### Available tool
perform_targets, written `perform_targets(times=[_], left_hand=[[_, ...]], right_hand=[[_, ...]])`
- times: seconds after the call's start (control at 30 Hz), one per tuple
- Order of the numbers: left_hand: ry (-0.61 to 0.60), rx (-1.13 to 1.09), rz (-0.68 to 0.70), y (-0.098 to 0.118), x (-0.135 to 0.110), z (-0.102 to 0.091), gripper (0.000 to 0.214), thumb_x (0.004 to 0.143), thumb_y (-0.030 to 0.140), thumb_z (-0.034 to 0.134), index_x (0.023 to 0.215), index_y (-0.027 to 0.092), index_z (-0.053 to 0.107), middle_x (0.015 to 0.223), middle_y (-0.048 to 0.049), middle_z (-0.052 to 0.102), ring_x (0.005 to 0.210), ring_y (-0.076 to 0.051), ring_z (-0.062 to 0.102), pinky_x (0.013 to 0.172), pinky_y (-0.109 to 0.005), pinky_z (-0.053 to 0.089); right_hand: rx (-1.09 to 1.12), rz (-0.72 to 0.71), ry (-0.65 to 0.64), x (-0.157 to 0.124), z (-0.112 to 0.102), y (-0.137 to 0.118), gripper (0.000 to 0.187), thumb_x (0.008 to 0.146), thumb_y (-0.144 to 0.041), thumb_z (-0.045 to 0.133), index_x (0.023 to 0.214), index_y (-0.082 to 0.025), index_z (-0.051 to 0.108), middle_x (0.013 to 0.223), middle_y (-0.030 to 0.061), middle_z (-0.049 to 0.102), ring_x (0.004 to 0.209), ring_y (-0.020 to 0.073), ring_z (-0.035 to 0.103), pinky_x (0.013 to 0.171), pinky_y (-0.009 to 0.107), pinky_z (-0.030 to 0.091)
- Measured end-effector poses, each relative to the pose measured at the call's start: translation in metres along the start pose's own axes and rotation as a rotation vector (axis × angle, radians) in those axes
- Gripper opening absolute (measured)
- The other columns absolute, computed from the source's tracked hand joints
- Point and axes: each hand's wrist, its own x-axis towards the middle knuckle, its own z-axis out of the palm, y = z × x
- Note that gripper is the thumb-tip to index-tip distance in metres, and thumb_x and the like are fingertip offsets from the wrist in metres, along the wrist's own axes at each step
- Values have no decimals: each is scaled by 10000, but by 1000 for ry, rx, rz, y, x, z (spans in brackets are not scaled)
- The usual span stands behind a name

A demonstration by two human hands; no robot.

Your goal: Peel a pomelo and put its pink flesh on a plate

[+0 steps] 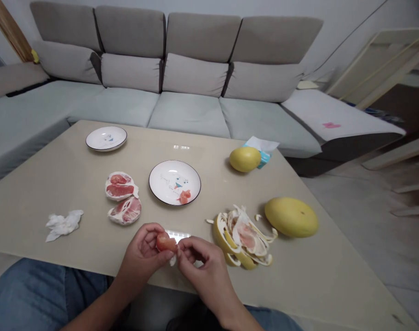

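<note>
My left hand (142, 255) is closed around a pink piece of pomelo flesh (165, 242) near the table's front edge. My right hand (204, 264) pinches a bit of white membrane (173, 260) on that same piece. Just beyond the hands, a white plate (168, 177) carries one small pink bit of fruit (184, 196). Two peeled pomelo sections (121, 197) lie left of the plate. A heap of yellow peel (242, 239) sits to the right of my right hand.
Two whole yellow pomelos (291, 217) (244, 159) rest on the beige table (57, 184) at the right, a tissue pack (262, 149) behind one. A second white plate (106, 138) stands far left, a crumpled tissue (62, 224) near left. A grey sofa (181, 87) runs behind.
</note>
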Motion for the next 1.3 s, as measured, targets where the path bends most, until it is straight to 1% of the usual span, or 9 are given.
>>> perform_targets(times=[0.23,0.4,0.5,0.6,0.7,0.8,0.97,1.13,1.3], left_hand=[[89,-41,-15,8,-2,8,448,609,174,880,932,179,569,786,3,678,714,-120,644,678,-215,537],[83,-48,-2,7,-1,8,442,607,175,882,928,177,579,784,1,676,708,-120,649,677,-221,547],[73,-23,21,5,-2,5,427,629,180,872,949,178,590,816,-11,677,740,-130,656,694,-224,549],[81,56,61,4,-5,2,390,668,191,850,972,185,607,867,-28,679,814,-150,663,752,-237,552],[103,149,67,4,-8,0,377,681,196,843,984,192,617,908,-39,676,878,-168,663,809,-252,550],[104,191,58,3,-10,0,369,690,207,836,989,199,621,923,-37,670,902,-177,665,829,-263,554],[113,213,54,1,-9,2,356,693,216,834,984,203,630,928,-31,668,913,-181,668,832,-264,562],[125,198,58,0,-10,4,353,687,208,843,970,206,632,911,-17,676,887,-165,675,807,-241,567],[132,103,79,2,-11,10,347,678,189,854,946,196,633,846,-4,673,797,-139,673,751,-227,572]], right_hand=[[262,134,-27,0,4,1,177,775,-322,649,715,-155,662,599,-3,583,545,106,499,507,202,405],[385,236,-77,2,3,4,257,758,-409,697,732,-159,645,567,-17,554,516,100,483,490,201,391],[374,249,-124,4,0,3,269,771,-427,683,751,-164,636,586,-16,567,523,99,490,505,203,399],[234,207,-150,6,-5,1,234,801,-397,651,792,-163,663,602,-14,574,521,96,478,494,198,372],[68,68,-93,6,-8,-1,163,808,-322,638,830,-172,697,629,-5,593,533,103,497,487,198,373],[-39,-58,-43,5,-9,-2,102,805,-236,606,784,-184,691,650,5,622,554,112,533,503,200,400],[-107,-83,-20,3,-9,1,128,799,-202,579,743,-186,693,615,1,626,537,112,530,508,206,402],[11,36,7,2,-6,-1,125,765,-235,610,683,-174,680,567,-12,577,506,97,472,479,199,375],[403,298,-60,2,-2,-2,263,726,-416,714,694,-163,646,549,-12,577,471,99,489,464,212,400]])
